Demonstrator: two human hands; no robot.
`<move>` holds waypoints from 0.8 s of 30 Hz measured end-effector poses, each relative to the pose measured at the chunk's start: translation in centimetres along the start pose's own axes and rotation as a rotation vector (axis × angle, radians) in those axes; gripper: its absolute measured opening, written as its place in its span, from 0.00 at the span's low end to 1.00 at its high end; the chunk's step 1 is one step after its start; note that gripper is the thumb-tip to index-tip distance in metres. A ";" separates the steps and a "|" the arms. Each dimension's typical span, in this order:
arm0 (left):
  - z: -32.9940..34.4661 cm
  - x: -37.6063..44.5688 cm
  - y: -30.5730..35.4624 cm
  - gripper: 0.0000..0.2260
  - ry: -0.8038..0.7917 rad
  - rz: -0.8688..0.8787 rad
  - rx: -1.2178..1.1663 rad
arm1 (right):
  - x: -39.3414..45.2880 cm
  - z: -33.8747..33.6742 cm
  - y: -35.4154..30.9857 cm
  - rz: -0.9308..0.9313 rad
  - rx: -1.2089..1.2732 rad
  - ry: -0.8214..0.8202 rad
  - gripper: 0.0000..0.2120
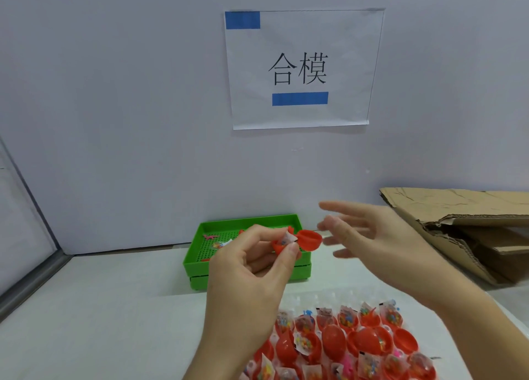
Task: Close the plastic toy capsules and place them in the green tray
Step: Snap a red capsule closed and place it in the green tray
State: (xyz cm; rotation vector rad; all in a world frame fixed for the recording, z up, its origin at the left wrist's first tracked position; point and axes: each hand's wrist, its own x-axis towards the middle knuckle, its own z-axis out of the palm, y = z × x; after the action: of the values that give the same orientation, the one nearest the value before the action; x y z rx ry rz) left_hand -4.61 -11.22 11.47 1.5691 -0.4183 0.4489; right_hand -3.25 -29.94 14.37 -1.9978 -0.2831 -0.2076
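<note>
Red hinged plastic capsule [297, 242], still open, is pinched in the left hand [252, 268] above the green tray [246, 266]; right hand [380, 242] spread beside it; closing presumably requires pressing the lid shut.

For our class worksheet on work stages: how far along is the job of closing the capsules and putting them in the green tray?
Barely begun. The green tray holds only a few loose bits, and no closed capsule shows in the part not hidden by the hands. In hand: the left hand pinches an open red capsule, its packet poking out, while the right hand hovers beside it with spread fingers. Left: the batch of open capsules near the front.
</note>
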 end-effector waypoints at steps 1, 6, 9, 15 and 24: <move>0.0 0.0 0.0 0.08 -0.002 -0.003 -0.008 | 0.0 -0.2 0.2 0.037 0.060 -0.075 0.24; 0.0 0.1 -0.3 0.06 -0.023 -0.017 0.014 | 0.2 -0.3 0.7 -0.057 0.247 -0.080 0.14; 0.1 0.0 -0.6 0.06 -0.035 -0.018 0.033 | 0.3 0.0 0.6 -0.106 0.331 -0.051 0.14; 0.5 -0.2 -0.6 0.06 -0.074 0.005 0.103 | 0.0 1.0 0.0 -0.227 0.270 -0.058 0.22; 0.6 -0.3 -0.6 0.14 -0.016 0.098 0.356 | 0.1 1.9 -0.6 -0.318 0.044 0.039 0.13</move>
State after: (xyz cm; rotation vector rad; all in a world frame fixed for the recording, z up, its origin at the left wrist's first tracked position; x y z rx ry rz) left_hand -4.52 -11.75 10.74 1.9026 -0.4465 0.6116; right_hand -3.29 -27.92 14.10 -1.8955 -0.5752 -0.4375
